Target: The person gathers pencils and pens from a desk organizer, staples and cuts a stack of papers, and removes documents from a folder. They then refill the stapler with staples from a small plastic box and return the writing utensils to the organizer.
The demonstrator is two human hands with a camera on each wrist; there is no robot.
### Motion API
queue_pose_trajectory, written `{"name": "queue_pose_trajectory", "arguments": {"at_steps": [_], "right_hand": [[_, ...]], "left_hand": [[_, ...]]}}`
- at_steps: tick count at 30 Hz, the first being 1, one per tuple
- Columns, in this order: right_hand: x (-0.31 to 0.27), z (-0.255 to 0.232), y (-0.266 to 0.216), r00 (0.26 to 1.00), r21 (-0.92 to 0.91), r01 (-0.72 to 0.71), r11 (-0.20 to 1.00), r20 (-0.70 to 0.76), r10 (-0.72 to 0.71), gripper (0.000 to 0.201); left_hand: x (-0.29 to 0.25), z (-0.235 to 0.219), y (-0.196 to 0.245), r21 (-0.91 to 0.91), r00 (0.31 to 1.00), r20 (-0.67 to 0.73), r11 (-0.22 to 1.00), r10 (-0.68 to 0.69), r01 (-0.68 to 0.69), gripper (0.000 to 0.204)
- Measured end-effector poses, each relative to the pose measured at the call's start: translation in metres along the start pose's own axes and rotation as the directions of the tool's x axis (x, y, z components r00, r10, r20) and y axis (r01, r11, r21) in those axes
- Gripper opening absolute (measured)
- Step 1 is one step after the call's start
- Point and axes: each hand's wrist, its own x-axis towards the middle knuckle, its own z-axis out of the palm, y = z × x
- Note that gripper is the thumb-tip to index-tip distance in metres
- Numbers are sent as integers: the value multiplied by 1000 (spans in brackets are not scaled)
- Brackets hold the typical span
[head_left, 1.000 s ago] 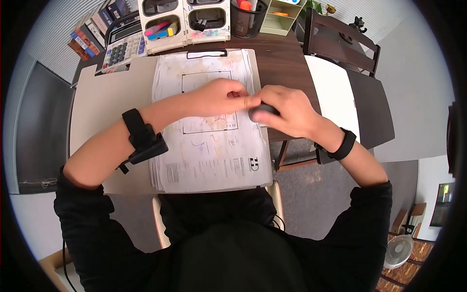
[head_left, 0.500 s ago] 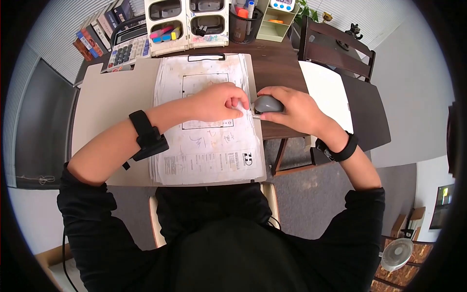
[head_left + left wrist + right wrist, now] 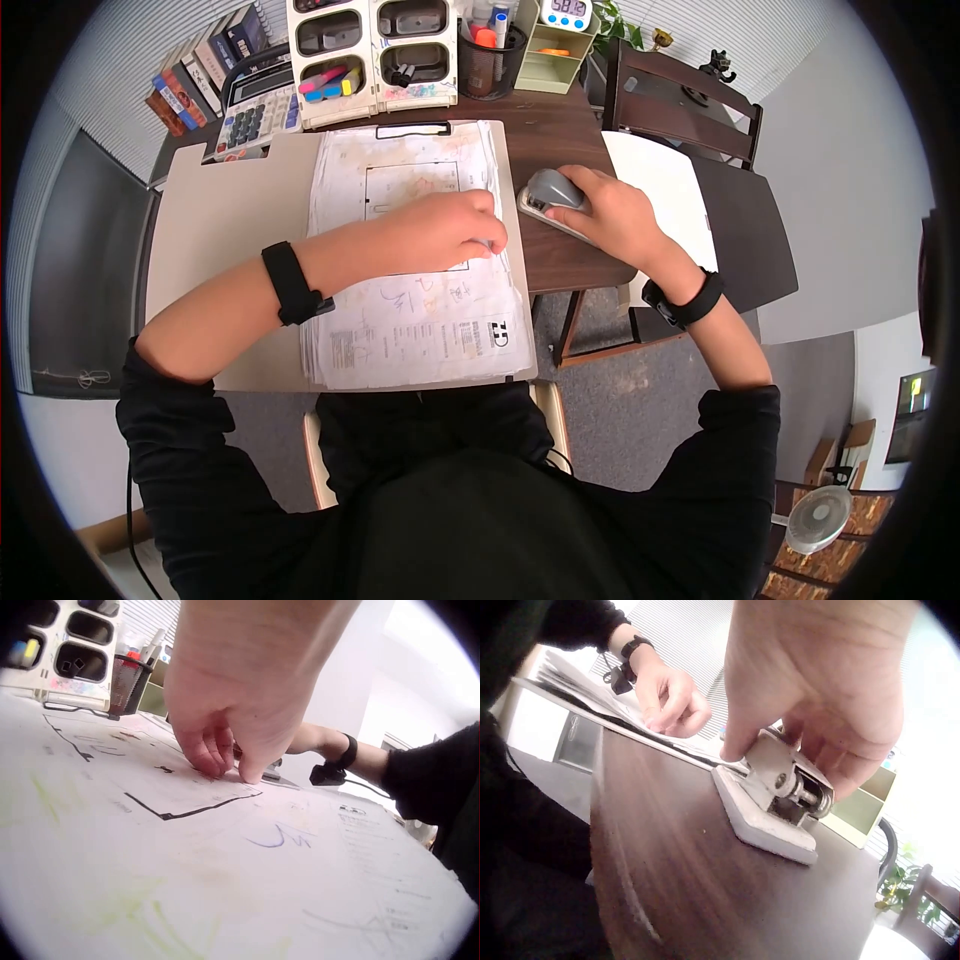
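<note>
In the head view, the right hand point(image 3: 622, 222) grips a grey stapler-like device point(image 3: 553, 188) on the dark wood, right of the clipboard. Its pale base point(image 3: 761, 825) and metal hinge show in the right wrist view, under the curled right hand point(image 3: 825, 697). The left hand point(image 3: 440, 232) is over the right side of a stack of printed sheets point(image 3: 420, 345). Thumb and fingers meet at the paper in the left wrist view, the left hand point(image 3: 232, 697) arched above them. Whether they pinch anything is unclear.
Behind the papers stand a white organizer point(image 3: 366, 60) with markers, a mesh pen cup point(image 3: 490, 65) and a green shelf point(image 3: 552, 62) with a timer. A calculator point(image 3: 255, 122) and books point(image 3: 205, 65) are at the back left. A dark chair point(image 3: 680, 95) stands at right.
The right hand has moved the grey device rightward, away from the clipboard's edge and the left hand. The left thumb and fingers, apart half a second ago, now come together over the sheets.
</note>
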Motion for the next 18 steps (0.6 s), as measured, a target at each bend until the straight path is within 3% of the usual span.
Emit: {"name": "queue_pose_trajectory", "arguments": {"at_steps": [2, 5, 7, 10, 18], "right_hand": [[1, 4, 3, 1000, 32, 10, 999, -20, -9, 46], [1, 18, 12, 998, 97, 26, 995, -65, -20, 46], [0, 25, 15, 995, 129, 32, 991, -93, -20, 45], [-2, 28, 17, 986, 170, 64, 983, -163, -36, 44], [-3, 28, 14, 990, 219, 27, 975, -143, 5, 42]], "left_hand": [[-1, 1, -1, 19, 1000, 4, 999, 30, -30, 11], [-2, 2, 5, 189, 993, 87, 977, 84, -99, 13], [-4, 6, 11, 272, 979, 5, 942, 202, -196, 19], [-3, 9, 21, 327, 949, 83, 892, 303, -313, 21], [-9, 10, 36, 369, 933, 183, 859, 308, -356, 15]]}}
